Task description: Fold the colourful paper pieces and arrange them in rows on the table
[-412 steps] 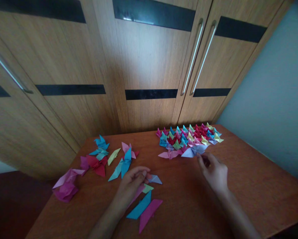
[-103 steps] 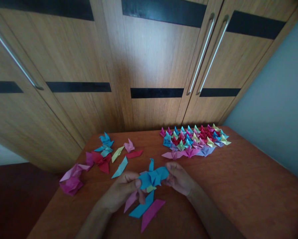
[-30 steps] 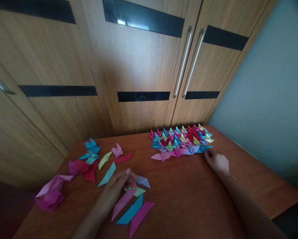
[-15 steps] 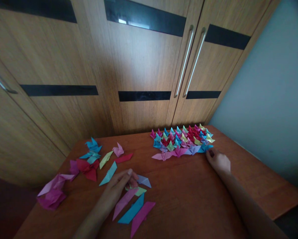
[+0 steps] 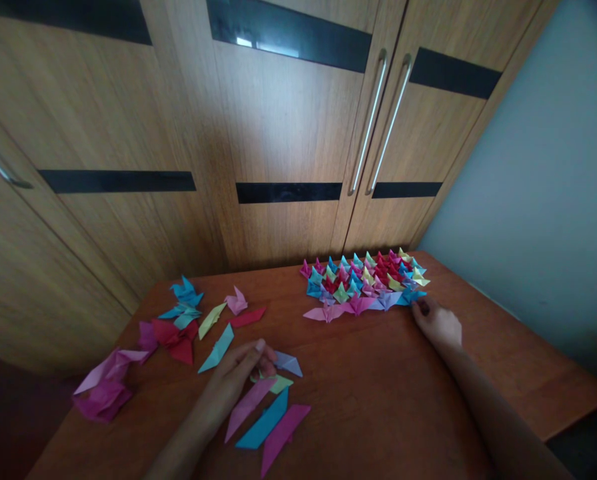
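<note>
Our right hand [image 5: 439, 325] curls at the blue bird [image 5: 409, 297], far right. Our left hand [image 5: 244, 364] bends beside purple paper [image 5: 289, 364]. We can't tell if either pinches anything.

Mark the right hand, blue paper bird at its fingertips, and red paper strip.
Right hand [image 5: 438, 325]: head view, its back.
Blue paper bird [image 5: 408, 297]: head view, middle.
Red paper strip [image 5: 247, 317]: head view, middle.

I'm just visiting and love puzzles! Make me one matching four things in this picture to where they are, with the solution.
Things
1. right hand
2. left hand
3. flat red piece
4. flat magenta piece

Places
A. by a lavender piece
B. lowest paper in the picture
C. at the blue crane ending the front row
D. just in front of a small pink crane

Pairs: 1-C, 2-A, 3-D, 4-B
</note>
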### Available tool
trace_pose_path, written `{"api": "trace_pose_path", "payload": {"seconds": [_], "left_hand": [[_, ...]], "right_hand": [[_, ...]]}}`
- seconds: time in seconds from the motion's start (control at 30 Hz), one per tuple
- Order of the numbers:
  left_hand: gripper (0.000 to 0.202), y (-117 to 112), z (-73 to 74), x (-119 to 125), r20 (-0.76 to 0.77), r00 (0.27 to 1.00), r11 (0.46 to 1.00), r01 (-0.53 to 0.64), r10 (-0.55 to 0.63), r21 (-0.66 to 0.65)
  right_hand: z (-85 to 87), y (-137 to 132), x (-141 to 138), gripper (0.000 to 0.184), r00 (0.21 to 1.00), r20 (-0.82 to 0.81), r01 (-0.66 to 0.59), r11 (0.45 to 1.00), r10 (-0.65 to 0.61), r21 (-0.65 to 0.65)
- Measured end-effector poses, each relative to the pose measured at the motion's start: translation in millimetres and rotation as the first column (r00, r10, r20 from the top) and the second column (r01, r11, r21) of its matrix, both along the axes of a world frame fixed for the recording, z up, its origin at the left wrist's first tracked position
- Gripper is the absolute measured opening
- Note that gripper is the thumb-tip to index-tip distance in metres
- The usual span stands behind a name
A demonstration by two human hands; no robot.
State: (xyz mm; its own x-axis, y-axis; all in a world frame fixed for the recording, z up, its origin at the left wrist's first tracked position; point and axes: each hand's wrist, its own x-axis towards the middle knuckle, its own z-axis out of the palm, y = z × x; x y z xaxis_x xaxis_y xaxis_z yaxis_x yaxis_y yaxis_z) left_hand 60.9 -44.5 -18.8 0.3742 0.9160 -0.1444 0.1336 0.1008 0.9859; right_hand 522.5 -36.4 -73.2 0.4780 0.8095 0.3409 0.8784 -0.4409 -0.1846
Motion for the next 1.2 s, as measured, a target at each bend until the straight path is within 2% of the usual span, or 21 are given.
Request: {"api": "trace_pose_path", "payload": {"seconds": [0.1,0.2,0.27,0.37,0.43,0.5,0.57,0.63,0.7,0.87,1.0,1.1,1.2], "left_hand": [[0.04,-0.7,3.1,1.3,0.0,1.0,1.0,-0.011,0.011,-0.008],[0.039,-1.8,6.0,2.7,-0.004,1.0,1.0,-0.027,0.027,-0.008],[0.038,-2.3,7.6,2.6,-0.009,0.999,0.999,-0.035,0.035,0.001],[0.037,-1.1,9.1,-1.0,-0.01,0.998,0.998,-0.058,0.059,0.028],[0.034,1.5,9.1,-5.9,-0.007,0.995,0.994,-0.094,0.095,0.054],[0.031,5.4,7.7,-11.8,-0.007,0.99,0.987,-0.14,0.141,0.079],[0.027,9.9,4.9,-17.8,-0.016,0.981,0.976,-0.19,0.193,0.108],[0.025,14.1,1.1,-22.9,-0.041,0.966,0.959,-0.246,0.254,0.14],[0.024,17.5,-3.2,-26.8,-0.076,0.948,0.939,-0.291,0.309,0.182],[0.025,21.3,-11.8,-31.8,-0.142,0.911,0.895,-0.336,0.388,0.293],[0.036,21.4,-12.8,-29.9,-0.074,0.9,0.871,-0.393,0.43,0.294],[0.046,21.0,-9.5,-24.7,0.021,0.905,0.888,-0.42,0.424,0.186],[0.053,22.8,-4.9,-18.1,0.188,0.883,0.901,-0.433,0.43,-0.027]], "right_hand": [[0.5,-6.8,-1.5,0.029,0.999,-0.009,0.039,0.99,-0.038,0.134],[2.0,-14.7,-9.8,0.027,0.998,-0.037,0.051,0.951,-0.041,0.304],[3.5,-19.1,-23.0,0.029,0.997,-0.063,-0.027,0.926,0.055,0.378],[5.7,-24.4,-59.0,0.033,0.958,-0.083,-0.214,0.875,0.275,0.433],[7.2,-28.4,-93.3,0.029,0.898,-0.09,-0.351,0.826,0.43,0.442],[9.0,-32.8,-132.3,0.022,0.781,-0.113,-0.521,0.741,0.614,0.423],[11.6,-36.4,-171.5,0.019,0.64,-0.174,-0.68,0.657,0.748,0.326],[14.6,-37.2,-206.0,0.018,0.557,-0.197,-0.775,0.591,0.806,0.223],[17.6,-34.4,-233.2,0.017,0.519,-0.211,-0.82,0.552,0.828,0.15],[21.5,-17.0,-271.6,0.014,0.504,-0.302,-0.817,0.56,0.809,0.139],[19.8,-5.6,-280.9,0.015,0.434,-0.407,-0.813,0.544,0.804,0.208],[17.0,-2.7,-278.8,0.02,0.387,-0.477,-0.781,0.556,0.789,0.286],[15.3,-3.0,-274.8,0.022,0.364,-0.515,-0.752,0.571,0.776,0.33]]}}
